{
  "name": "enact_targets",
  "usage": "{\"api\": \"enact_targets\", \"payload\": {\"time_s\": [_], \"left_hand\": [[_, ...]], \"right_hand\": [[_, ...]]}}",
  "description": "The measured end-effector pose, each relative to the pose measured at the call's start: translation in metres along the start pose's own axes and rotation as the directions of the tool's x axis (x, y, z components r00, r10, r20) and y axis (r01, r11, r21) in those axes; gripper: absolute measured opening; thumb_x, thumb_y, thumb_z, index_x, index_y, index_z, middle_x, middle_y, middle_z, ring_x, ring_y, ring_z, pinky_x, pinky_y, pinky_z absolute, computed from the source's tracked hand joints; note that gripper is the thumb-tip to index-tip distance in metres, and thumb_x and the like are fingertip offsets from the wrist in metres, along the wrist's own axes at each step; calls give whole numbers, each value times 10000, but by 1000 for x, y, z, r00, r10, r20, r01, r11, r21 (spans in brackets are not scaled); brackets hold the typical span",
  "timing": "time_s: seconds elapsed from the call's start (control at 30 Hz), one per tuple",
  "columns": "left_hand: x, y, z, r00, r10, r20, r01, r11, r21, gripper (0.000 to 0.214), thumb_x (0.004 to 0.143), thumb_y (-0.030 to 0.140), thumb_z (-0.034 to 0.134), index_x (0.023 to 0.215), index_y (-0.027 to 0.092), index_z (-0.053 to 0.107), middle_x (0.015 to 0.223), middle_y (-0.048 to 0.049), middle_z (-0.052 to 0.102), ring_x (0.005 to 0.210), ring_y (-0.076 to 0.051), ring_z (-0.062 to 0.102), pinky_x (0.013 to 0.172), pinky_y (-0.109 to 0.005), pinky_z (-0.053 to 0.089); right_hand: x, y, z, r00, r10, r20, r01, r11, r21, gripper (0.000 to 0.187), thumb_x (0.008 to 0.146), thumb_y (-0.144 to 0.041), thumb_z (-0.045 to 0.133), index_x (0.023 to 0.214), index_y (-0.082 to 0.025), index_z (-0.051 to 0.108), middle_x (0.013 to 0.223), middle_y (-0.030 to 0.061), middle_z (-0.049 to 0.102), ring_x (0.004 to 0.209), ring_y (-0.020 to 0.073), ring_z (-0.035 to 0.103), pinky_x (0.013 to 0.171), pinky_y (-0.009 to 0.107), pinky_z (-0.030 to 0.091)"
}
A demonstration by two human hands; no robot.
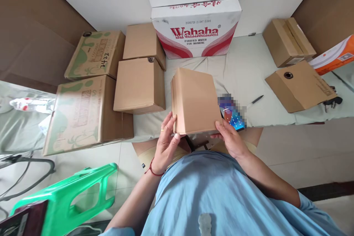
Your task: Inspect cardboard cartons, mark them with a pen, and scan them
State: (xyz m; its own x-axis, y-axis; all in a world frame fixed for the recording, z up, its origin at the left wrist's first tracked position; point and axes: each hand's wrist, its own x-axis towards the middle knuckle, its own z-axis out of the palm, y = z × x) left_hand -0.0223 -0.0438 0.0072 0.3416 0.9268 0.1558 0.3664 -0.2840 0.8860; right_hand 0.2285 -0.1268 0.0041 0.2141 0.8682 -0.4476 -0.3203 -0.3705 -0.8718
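Note:
A plain brown cardboard box (197, 103) sits at the front edge of the cloth-covered table, held between my two hands. Its left side shows several layered cardboard edges. My left hand (166, 142) closes on the near left corner, fingers along the side and thumb at the bottom edge. At the near right corner, my right hand (231, 136) grips with the thumb on top and fingers partly hidden underneath. Just right of the box lies a phone or tablet with a lit blue screen (236, 120), partly blurred. A dark pen (257, 99) rests farther right.
Two plain cartons (138, 84) and two green-printed coconut cartons (80, 112) stand on the left. A white-and-red Wahaha water carton (196, 31) is at the back. On the right are two more cartons (301, 86) and keys (333, 101). A green stool (66, 195) stands below left.

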Motion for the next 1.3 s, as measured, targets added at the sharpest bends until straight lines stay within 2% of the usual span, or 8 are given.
{"api": "enact_targets", "payload": {"time_s": [0.2,0.4,0.63,0.73,0.83,1.0,1.17,1.3], "left_hand": [[-5,32,5,963,268,20,-269,961,60,479,1104,414,639,1577,344,612,1698,-156,458,1602,-379,480,1215,-560,551],[-3,34,11,936,352,19,-352,930,107,445,1102,391,638,1531,281,600,1614,-187,500,1498,-358,559,1098,-492,599],[-10,40,-5,991,132,-37,-127,986,109,612,1089,756,438,1319,224,637,1463,-201,572,1428,-380,566,1140,-595,540],[-4,40,-16,997,-64,-39,65,998,26,666,1018,834,520,1257,221,622,1401,-185,612,1325,-364,625,1074,-555,572],[3,37,-21,954,-289,75,298,936,-187,668,960,785,687,1317,229,584,1424,-155,640,1249,-331,693,971,-462,618],[1,25,-6,834,-531,152,516,653,-553,564,853,623,868,1206,242,650,1347,-70,697,1174,-252,688,861,-325,623],[-7,15,5,760,-647,67,467,471,-748,514,705,485,959,1094,242,728,1181,-23,737,1060,-192,667,791,-224,583],[-6,14,0,727,-674,130,449,324,-833,489,679,441,949,1080,221,776,1179,-63,786,1060,-244,720,793,-269,624]], "right_hand": [[-8,21,6,946,303,111,-313,778,545,525,798,-644,937,1116,-257,781,1033,35,829,869,211,758,720,344,662],[-8,30,7,950,300,91,-284,703,652,501,768,-563,991,1115,-260,793,993,4,840,832,182,757,723,320,665],[-11,30,10,976,215,-22,-175,846,504,498,761,-620,972,1078,-278,797,1176,13,796,947,185,717,713,293,657],[-18,24,12,998,59,-31,-46,941,335,497,890,-656,856,1223,-291,798,1298,35,768,1026,192,707,775,293,648],[-21,15,6,993,-114,30,110,987,117,548,1030,-627,704,1483,-320,713,1441,72,698,1154,225,690,874,335,649],[-21,4,-9,929,-347,125,365,916,-167,533,1076,-537,672,1573,-347,660,1422,97,607,1165,228,666,910,349,649],[-25,-2,-10,840,-478,255,537,796,-278,515,1104,-390,653,1617,-400,603,1400,83,600,1061,182,685,920,335,644],[-31,-13,-5,752,-580,313,659,665,-352,519,1106,-284,618,1608,-417,604,1335,74,621,1050,193,682,926,367,627]]}}
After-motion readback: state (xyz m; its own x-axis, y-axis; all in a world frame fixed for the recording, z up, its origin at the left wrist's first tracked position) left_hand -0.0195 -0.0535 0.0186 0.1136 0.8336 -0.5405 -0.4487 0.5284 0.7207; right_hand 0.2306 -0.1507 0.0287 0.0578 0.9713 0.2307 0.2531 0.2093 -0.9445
